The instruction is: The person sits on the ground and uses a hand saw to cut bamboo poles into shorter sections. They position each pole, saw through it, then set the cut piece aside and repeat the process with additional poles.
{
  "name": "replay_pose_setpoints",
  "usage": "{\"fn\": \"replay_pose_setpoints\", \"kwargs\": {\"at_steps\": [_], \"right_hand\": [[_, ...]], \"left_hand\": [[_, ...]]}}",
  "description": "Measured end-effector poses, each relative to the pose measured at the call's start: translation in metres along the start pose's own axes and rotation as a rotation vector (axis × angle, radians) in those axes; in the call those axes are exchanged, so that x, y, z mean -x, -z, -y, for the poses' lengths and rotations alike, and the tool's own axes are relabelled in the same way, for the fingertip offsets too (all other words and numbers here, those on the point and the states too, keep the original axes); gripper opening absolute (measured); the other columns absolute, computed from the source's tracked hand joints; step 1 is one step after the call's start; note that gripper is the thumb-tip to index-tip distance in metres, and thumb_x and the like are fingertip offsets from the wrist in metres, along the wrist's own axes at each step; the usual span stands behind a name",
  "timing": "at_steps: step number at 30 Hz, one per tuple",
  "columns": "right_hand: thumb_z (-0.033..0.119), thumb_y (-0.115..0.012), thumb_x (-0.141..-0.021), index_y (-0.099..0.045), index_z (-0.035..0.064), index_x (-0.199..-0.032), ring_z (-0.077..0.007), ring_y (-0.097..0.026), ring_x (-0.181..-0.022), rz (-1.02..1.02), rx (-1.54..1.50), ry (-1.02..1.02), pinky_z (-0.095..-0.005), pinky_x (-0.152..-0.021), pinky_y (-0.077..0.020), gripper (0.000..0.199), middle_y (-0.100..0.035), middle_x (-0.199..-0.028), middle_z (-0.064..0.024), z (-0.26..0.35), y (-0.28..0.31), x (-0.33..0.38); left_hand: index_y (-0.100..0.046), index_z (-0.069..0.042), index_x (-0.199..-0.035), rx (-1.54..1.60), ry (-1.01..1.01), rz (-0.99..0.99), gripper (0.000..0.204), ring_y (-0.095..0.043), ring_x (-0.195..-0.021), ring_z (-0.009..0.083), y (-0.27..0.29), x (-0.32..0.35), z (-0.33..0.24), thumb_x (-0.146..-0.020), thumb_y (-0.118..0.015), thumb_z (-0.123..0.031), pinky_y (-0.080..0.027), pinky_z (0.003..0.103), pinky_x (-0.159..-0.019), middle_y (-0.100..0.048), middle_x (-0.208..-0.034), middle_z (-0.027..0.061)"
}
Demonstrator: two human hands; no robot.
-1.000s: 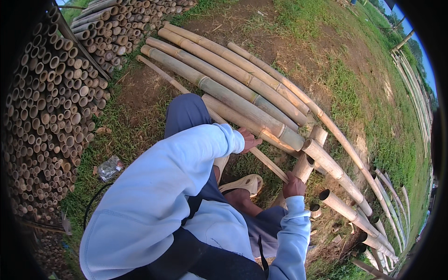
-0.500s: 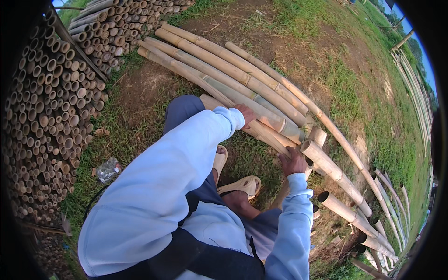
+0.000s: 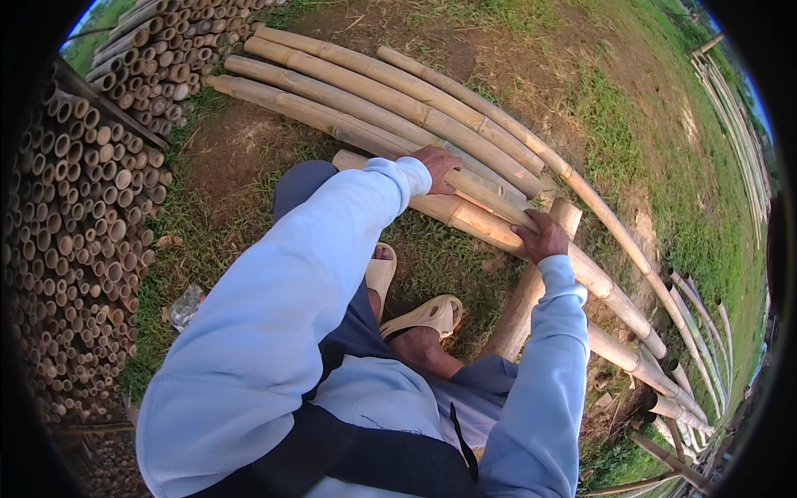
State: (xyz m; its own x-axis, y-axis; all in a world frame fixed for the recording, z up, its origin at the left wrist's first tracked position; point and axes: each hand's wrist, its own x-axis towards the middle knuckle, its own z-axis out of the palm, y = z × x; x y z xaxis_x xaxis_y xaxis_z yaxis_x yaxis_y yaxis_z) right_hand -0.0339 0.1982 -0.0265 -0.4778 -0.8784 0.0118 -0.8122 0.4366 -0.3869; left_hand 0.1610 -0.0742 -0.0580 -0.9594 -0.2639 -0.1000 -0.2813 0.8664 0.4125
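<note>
A long split bamboo strip [image 3: 488, 197] lies along the row of bamboo poles [image 3: 374, 79] in front of me. Around its middle stretch my left hand [image 3: 437, 168] is closed, knuckles up. My right hand [image 3: 544, 236] grips the strip's right end, thumb on the near side. Just nearer to me, a thick bamboo pole [image 3: 465, 217] runs beneath and beside the strip, passing under my right hand. Both of my fingertips' undersides are hidden.
A thick log [image 3: 519, 311] lies crosswise under the poles. Stacked bamboo [image 3: 83, 207] rises on the left, cut ends showing. More poles [image 3: 656, 378] spread at the lower right. A clear plastic bag [image 3: 184, 307] rests on the grass. My sandalled feet [image 3: 423, 319] are close to the poles.
Both hands have moved the strip away from me, onto the row of poles. My right hand has gone up and to the right. The thick near pole is now uncovered.
</note>
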Motion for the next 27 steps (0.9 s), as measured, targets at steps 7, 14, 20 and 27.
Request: {"fn": "replay_pose_setpoints", "kwargs": {"at_steps": [7, 14, 20, 27], "right_hand": [[0.033, -0.075, -0.090, -0.069, 0.0125, -0.132, -0.0329, -0.067, -0.119, 0.142, -0.360, -0.177, -0.0405, -0.104, -0.0517, 0.047, -0.070, -0.129, -0.0157, -0.051, 0.018, -0.047], [0.029, -0.070, -0.096, -0.068, 0.0045, -0.132, -0.0274, -0.066, -0.121, -0.299, -0.514, -0.275, -0.0400, -0.108, -0.0488, 0.044, -0.070, -0.129, -0.0158, -0.097, 0.059, 0.007], [0.027, -0.067, -0.098, -0.068, 0.0048, -0.131, -0.0286, -0.067, -0.118, -0.403, -0.574, -0.310, -0.0412, -0.106, -0.0496, 0.040, -0.070, -0.128, -0.0153, -0.101, 0.064, 0.064], [0.032, -0.065, -0.098, -0.072, 0.0124, -0.127, -0.0281, -0.071, -0.110, -0.505, -0.548, -0.345, -0.0408, -0.092, -0.0543, 0.036, -0.072, -0.122, -0.0169, -0.103, 0.063, 0.105]], "left_hand": [[-0.066, -0.015, -0.135, 0.080, 0.011, 0.009, 0.060, -0.055, -0.127, 0.0395, -0.028, -0.033, 0.033, -0.084, -0.080, -0.044, -0.045, 0.045, -0.109, -0.058, -0.139, 0.0149], [-0.068, -0.007, -0.129, 0.126, -0.015, -0.075, 0.057, -0.060, -0.118, 0.0365, -0.067, -0.054, 0.049, -0.079, -0.085, -0.029, -0.050, 0.043, -0.101, -0.062, -0.127, 0.0142], [-0.065, -0.007, -0.133, 0.087, 0.023, -0.082, 0.059, -0.060, -0.123, 0.0359, -0.076, -0.068, 0.064, -0.081, -0.083, -0.027, -0.047, 0.040, -0.107, -0.065, -0.132, 0.0139], [-0.066, -0.014, -0.136, -0.018, 0.029, -0.014, 0.061, -0.057, -0.131, 0.0370, -0.066, -0.072, 0.062, -0.081, -0.085, -0.030, -0.045, 0.041, -0.112, -0.061, -0.140, 0.0201]]}}
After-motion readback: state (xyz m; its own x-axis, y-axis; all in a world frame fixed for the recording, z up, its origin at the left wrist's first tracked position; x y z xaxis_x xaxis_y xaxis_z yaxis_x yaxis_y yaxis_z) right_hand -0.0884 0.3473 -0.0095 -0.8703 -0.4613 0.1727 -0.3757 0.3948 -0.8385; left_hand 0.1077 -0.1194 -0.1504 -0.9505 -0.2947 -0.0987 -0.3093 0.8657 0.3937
